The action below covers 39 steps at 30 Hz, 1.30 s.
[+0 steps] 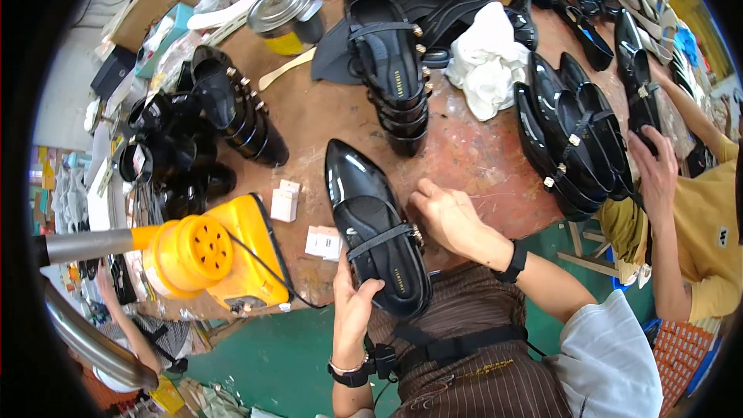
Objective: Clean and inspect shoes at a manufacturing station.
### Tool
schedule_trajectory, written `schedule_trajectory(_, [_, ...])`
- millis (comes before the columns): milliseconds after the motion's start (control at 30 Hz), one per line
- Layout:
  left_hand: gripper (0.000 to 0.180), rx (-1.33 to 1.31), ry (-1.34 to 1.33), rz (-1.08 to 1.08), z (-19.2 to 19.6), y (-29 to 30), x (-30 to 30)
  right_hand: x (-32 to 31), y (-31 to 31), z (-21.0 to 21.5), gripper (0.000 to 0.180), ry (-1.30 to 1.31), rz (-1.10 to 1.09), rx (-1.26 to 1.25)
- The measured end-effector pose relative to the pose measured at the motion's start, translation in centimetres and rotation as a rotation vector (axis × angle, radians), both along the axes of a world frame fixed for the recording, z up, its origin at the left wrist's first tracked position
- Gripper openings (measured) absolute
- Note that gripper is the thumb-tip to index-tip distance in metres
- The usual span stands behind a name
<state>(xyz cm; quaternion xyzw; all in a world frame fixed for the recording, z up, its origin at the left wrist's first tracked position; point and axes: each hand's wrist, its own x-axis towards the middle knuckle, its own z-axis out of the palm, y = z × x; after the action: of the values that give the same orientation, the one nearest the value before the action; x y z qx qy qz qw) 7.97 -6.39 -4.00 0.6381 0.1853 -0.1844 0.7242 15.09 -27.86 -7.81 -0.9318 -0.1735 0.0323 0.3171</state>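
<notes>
A pointed black patent flat shoe (pixel 357 178) with a strap across the instep lies toe-away at the table's near edge. My left hand (pixel 352 311) grips it at the heel end, thumb over the inner rim. Just right of the shoe, close to the strap's ornament (pixel 418 234), my right hand (pixel 447 213) is closed with curled fingers. Whatever those fingertips may hold is hidden. Beyond the shoe stands a stack of similar strapped black shoes (pixel 387 54).
At left are a yellow blower-like machine (pixel 248 251), small white boxes (pixel 285 200) and more stacked black shoes (pixel 232 108). Farther back are a lidded metal can (pixel 286 15) and a white cloth (pixel 487 58). At right, a co-worker's hand (pixel 656 166) is beside a shoe stack (pixel 576 131).
</notes>
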Motion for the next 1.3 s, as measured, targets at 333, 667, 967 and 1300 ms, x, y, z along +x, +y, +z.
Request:
schedule_trajectory(333, [0.05, 0.404, -0.205, -0.1, 1.0, 1.1, 0.3, 1.1, -4.1, 4.3, 0.005, -0.053, -0.342, 0.233])
schedule_trajectory(667, [0.029, 1.047, -0.384, 0.169, -4.4, 4.2, 2.4, 1.3, -6.0, 9.1, 0.01, 0.167, -0.453, 0.817])
schedule_trajectory(967, [0.017, 0.507, -0.2, 0.339, -5.2, 5.9, 2.2, 0.6, -4.8, 8.9, 0.011, 0.059, -0.457, 0.768])
schedule_trajectory(1300, [0.007, 0.513, -0.267, 0.344, -1.7, 6.6, 0.2, -2.9, 0.7, 10.3, 0.008, 0.247, -0.312, 0.7])
